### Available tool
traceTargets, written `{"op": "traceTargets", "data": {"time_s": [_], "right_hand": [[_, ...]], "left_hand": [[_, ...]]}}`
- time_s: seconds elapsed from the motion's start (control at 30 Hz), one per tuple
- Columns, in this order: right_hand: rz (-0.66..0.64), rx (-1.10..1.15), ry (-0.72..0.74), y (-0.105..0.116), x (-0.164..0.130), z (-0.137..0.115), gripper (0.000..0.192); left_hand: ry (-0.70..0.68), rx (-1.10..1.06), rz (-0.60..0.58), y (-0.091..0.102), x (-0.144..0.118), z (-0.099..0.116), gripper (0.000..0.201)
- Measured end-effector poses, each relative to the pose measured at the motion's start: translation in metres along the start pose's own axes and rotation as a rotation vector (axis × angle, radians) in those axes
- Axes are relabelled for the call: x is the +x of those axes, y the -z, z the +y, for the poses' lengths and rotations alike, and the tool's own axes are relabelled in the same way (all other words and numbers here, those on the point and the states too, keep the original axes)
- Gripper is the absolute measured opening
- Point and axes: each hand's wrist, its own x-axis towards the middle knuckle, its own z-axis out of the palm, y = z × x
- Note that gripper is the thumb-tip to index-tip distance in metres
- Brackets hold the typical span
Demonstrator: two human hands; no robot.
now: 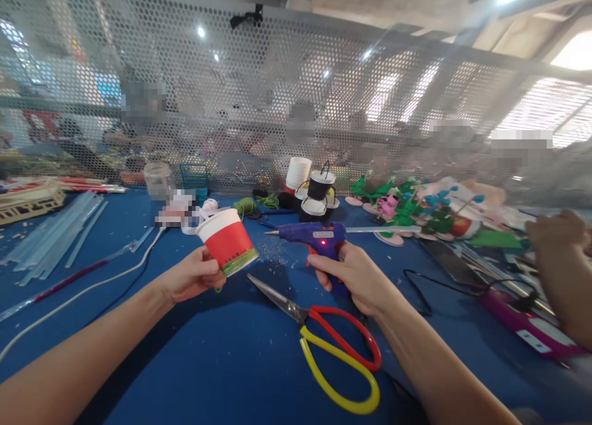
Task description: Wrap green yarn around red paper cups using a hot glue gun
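head view: left hand fingers pinch the cup's base (tilted), glue gun apart.

One view only, head-worn, looking forward and down across the blue worktop. Both forearms enter from the bottom edge; left hand and right hand sit mid-frame, close to the lens. Beyond the hands, a perforated mesh screen closes the far side. Wide lens, edges bowed.
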Motion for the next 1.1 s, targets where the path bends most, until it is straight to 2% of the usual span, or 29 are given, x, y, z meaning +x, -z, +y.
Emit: {"op": "traceTargets", "data": {"time_s": [0.1,0.23,0.43,0.57,0.7,0.73,0.8,0.87,0.9,0.93,1.0,1.1], "right_hand": [[0.074,-0.057,0.009,0.001,0.009,0.006,0.025],[0.107,-0.393,-0.027,0.002,0.027,0.022,0.028],[0.165,-0.633,-0.062,-0.001,0.045,0.038,0.034],[0.252,-0.816,-0.038,-0.004,0.045,0.034,0.029],[0.302,-0.908,0.059,-0.011,0.032,0.016,0.014],[0.27,-0.883,0.103,-0.015,0.026,0.01,0.016],[0.091,-0.623,0.188,-0.027,0.013,0.0,0.037],[-0.112,-0.265,0.136,-0.042,0.002,-0.006,0.045],[-0.17,-0.106,0.104,-0.05,-0.003,-0.006,0.045],[-0.194,0.021,0.08,-0.057,-0.006,-0.005,0.045],[-0.162,0.231,0.037,-0.068,-0.009,0.0,0.044],[-0.129,0.408,-0.009,-0.075,-0.01,0.008,0.041]], "left_hand": [[-0.024,0.007,0.04,-0.003,0.001,0.001,0.035],[-0.039,0.006,0.143,-0.004,0.003,0.002,0.033],[-0.038,0.045,0.21,-0.007,0.004,0.004,0.026],[-0.019,0.069,0.245,-0.012,0.004,0.004,0.028],[-0.005,0.082,0.3,-0.019,0.005,0.003,0.031],[-0.005,0.086,0.308,-0.022,0.004,0.002,0.031],[-0.009,0.097,0.317,-0.028,0.004,0.002,0.03],[-0.007,0.103,0.325,-0.036,0.002,0.001,0.031],[-0.003,0.104,0.331,-0.04,0.002,0.001,0.032],[0.0,0.1,0.331,-0.043,0.001,0.001,0.033],[-0.006,0.099,0.346,-0.048,0.0,0.0,0.037],[-0.008,0.173,0.422,-0.053,-0.001,-0.001,0.043]]}}
